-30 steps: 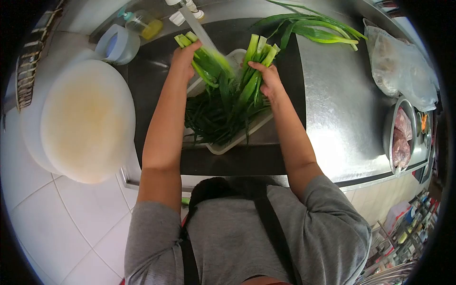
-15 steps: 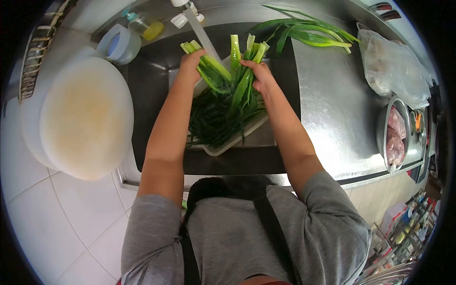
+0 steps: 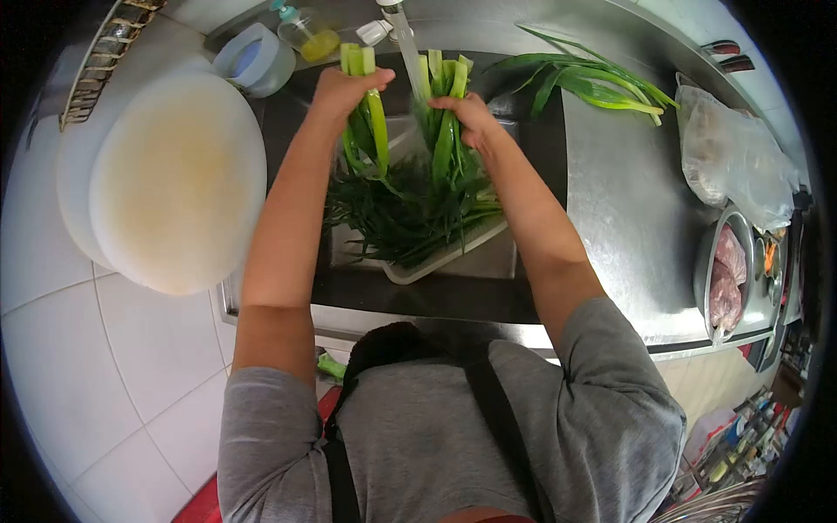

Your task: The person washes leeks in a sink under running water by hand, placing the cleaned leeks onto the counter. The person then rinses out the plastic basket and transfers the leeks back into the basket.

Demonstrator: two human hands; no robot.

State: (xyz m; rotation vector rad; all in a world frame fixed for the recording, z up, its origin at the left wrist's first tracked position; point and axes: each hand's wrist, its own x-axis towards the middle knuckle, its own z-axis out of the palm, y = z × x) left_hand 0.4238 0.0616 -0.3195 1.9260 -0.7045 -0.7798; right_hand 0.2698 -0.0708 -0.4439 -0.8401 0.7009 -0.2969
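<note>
My left hand [image 3: 349, 90] is wrapped round a bunch of green stalks [image 3: 377, 118], cut pale ends up, over the sink. My right hand [image 3: 469, 115] grips a second bunch [image 3: 445, 144] by its upper part, beside the stream of water [image 3: 410, 57] from the tap [image 3: 390, 3]. The dark leaves [image 3: 405, 213] of both bunches hang down and lie over a white basket [image 3: 414, 272] in the sink [image 3: 349, 292]. The leaves hide most of the basket.
More green stalks [image 3: 602, 83] lie on the steel counter [image 3: 623, 227] at right. Beyond are a plastic bag [image 3: 728, 144] and a metal bowl [image 3: 706, 261] with bagged meat [image 3: 726, 279]. At left stand a round white board [image 3: 179, 187], a white container [image 3: 266, 61] and a soap bottle [image 3: 314, 42].
My two bunches were close together half a second ago and now stand apart, the left one more upright and left of the water. The camera view has shifted slightly.
</note>
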